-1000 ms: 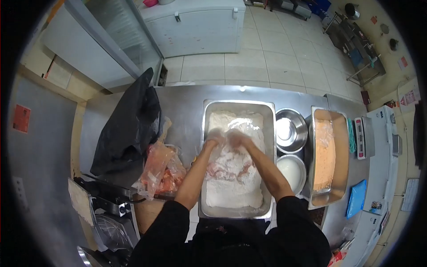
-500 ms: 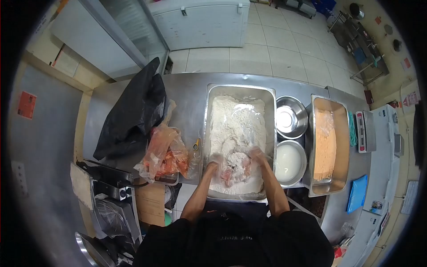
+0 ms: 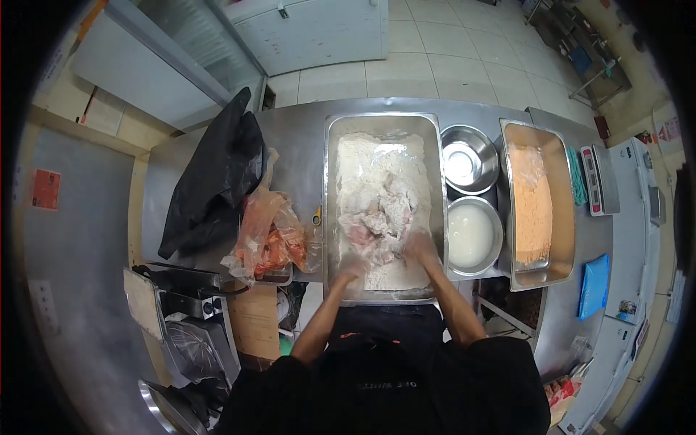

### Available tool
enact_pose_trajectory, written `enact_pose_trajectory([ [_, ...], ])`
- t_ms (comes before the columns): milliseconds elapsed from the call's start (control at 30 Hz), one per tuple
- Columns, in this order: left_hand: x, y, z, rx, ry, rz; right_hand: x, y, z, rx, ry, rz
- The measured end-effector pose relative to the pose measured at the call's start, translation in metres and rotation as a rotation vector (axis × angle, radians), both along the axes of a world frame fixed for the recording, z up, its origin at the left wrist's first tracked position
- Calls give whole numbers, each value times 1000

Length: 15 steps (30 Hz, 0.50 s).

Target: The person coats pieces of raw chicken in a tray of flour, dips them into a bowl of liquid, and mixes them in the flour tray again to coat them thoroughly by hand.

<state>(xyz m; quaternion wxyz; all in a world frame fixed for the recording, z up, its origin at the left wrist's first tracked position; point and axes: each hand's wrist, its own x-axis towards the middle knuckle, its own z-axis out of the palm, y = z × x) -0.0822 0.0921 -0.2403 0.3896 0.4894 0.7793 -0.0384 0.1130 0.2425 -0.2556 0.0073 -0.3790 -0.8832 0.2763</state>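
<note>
A deep steel tray (image 3: 330, 167) of white flour stands at the counter's front edge. Flour-coated pieces of meat (image 3: 384, 217) lie heaped in its middle. At the tray's near left side is my left hand (image 3: 351, 271), beside the meat; it is smeared by motion. My right hand (image 3: 418, 249) is at the near right of the heap, close against the meat, its fingers blurred too. What either hand holds, if anything, does not show. Just right of the tray are an empty steel bowl (image 3: 469, 159) and a bowl of white liquid (image 3: 471, 235).
A steel pan (image 3: 564, 254) of orange powder stands at the right, near a scale (image 3: 599, 181) and a blue packet (image 3: 594, 287). Plastic bags with reddish meat (image 3: 272, 239), yellow-handled scissors (image 3: 317, 216) and a black bag (image 3: 214, 181) lie left of the tray.
My hands first came from the tray's far part to its near sides, and have now drawn slightly back from the meat, which sits heaped in the middle. The view has shifted.
</note>
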Motion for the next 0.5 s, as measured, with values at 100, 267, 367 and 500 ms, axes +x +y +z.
enact_pose_trajectory([
  [100,10,-17,-62,61,-125,142,0,-36,14,-328,9,-75],
  [267,-9,-5,-40,156,-699,753,-10,-38,8,-711,578,-391],
  [367,-31,3,-20,223,-1096,1058,-11,-13,68,-727,429,-347],
  [500,-46,-7,-8,249,-1190,1081,13,21,99,-419,238,67],
])
